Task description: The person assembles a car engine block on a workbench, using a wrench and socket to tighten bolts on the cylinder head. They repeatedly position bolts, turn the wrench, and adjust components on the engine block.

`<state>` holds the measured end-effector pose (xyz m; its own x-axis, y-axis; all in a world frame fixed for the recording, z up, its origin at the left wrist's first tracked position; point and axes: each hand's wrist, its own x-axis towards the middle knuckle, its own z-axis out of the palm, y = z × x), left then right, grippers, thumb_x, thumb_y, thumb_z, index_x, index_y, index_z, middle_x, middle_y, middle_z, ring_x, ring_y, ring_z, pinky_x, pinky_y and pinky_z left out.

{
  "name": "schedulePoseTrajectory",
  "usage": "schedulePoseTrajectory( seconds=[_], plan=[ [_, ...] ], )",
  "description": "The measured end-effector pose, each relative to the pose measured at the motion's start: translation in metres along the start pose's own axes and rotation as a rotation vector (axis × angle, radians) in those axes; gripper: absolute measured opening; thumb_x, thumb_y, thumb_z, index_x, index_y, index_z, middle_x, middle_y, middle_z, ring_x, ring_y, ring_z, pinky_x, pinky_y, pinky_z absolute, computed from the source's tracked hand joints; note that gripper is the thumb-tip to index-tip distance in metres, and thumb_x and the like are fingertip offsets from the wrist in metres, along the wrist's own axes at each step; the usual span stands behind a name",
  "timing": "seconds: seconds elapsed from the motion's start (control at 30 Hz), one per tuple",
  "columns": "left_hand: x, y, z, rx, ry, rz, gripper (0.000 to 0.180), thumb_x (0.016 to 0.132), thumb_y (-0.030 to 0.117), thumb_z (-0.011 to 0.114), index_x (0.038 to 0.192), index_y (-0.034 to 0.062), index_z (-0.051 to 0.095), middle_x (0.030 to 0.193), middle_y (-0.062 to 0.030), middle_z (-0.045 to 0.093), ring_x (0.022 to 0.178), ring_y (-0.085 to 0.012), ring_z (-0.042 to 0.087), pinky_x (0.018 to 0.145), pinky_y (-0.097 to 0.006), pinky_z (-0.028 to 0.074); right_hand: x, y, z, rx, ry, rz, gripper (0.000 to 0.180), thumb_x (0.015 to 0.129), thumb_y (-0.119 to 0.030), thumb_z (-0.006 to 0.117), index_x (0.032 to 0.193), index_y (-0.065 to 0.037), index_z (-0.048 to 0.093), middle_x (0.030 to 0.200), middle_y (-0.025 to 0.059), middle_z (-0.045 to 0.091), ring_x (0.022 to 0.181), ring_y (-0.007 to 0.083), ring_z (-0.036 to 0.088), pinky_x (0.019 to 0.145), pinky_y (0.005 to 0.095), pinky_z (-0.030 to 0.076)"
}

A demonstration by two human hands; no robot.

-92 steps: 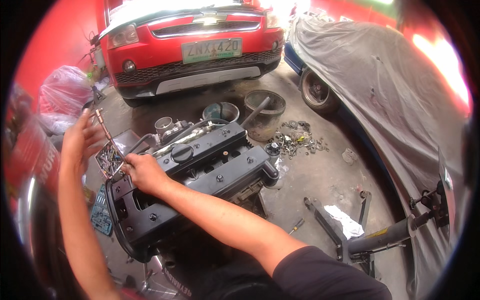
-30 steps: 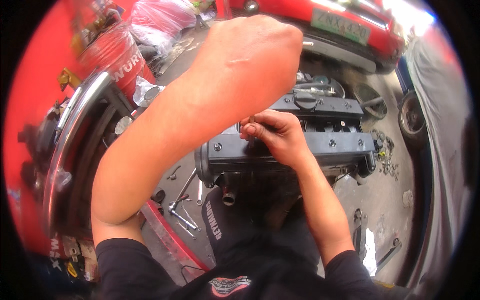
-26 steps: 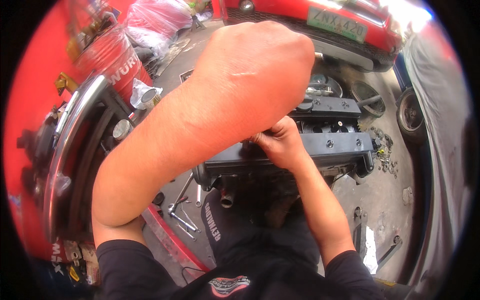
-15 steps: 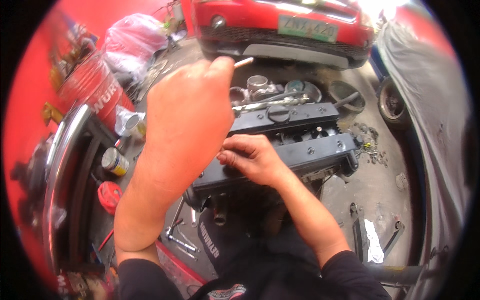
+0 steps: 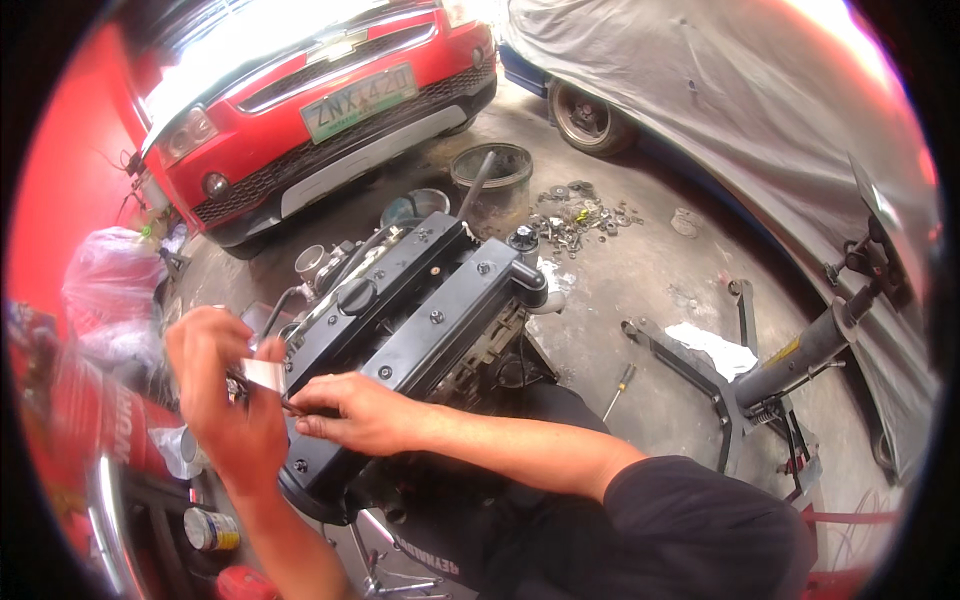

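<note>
A black engine cover (image 5: pixel 437 318) with bolts and a round cap lies across an engine in front of me. Near its left end, my left hand (image 5: pixel 225 400) is curled round a silver metal tool (image 5: pixel 264 375), smeared by motion, so its kind does not show. My right hand (image 5: pixel 360 412) rests low over the cover's near strip. Its thumb and fingers are pinched together close to the left hand, and what sits between them is too small and dark to make out.
A red car (image 5: pixel 340 120) stands beyond the engine. Loose small metal parts (image 5: pixel 585 215) lie on the floor near a dark bucket (image 5: pixel 490 180). To the right are a screwdriver (image 5: pixel 620 390) and a black-legged stand (image 5: pixel 740 395). A can (image 5: pixel 210 530) sits at lower left.
The view has swung to the right, showing more floor and the stand. My left hand has come down from high above the cover beside my right hand, which stays pinched at the cover.
</note>
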<state>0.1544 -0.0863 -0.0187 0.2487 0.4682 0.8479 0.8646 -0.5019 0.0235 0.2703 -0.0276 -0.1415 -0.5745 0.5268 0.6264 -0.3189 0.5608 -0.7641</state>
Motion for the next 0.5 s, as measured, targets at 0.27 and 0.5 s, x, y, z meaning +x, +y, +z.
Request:
schedulePoseTrajectory(
  seconds=[0.27, 0.5],
  plan=[
    [-0.041, -0.005, -0.001, -1.498, 0.467, -0.473, 0.047, 0.111, 0.037, 0.045, 0.140, 0.0006, 0.053, 0.132, -0.0201, 0.063, 0.132, -0.0391, 0.055, 0.110, -0.053, 0.043, 0.030, -0.030, 0.002, 0.093, -0.033, -0.010, 0.010, 0.096, -0.004, 0.061, 0.103, 0.002, 0.061, 0.086, 0.0230, 0.068, 0.082, 0.0391, 0.069, 0.073, 0.0443, 0.053],
    [-0.013, -0.067, -0.035, -1.246, -0.154, -1.062, 0.033, 0.105, 0.024, 0.060, 0.126, -0.0024, 0.059, 0.087, -0.0110, 0.069, 0.065, -0.0160, 0.066, 0.061, -0.033, 0.056, 0.031, -0.025, 0.022, -0.008, 0.031, -0.093, 0.018, 0.101, -0.016, 0.061, 0.111, -0.001, 0.058, 0.098, 0.0237, 0.069, 0.098, 0.0456, 0.066, 0.079, 0.0501, 0.054]
  ],
)
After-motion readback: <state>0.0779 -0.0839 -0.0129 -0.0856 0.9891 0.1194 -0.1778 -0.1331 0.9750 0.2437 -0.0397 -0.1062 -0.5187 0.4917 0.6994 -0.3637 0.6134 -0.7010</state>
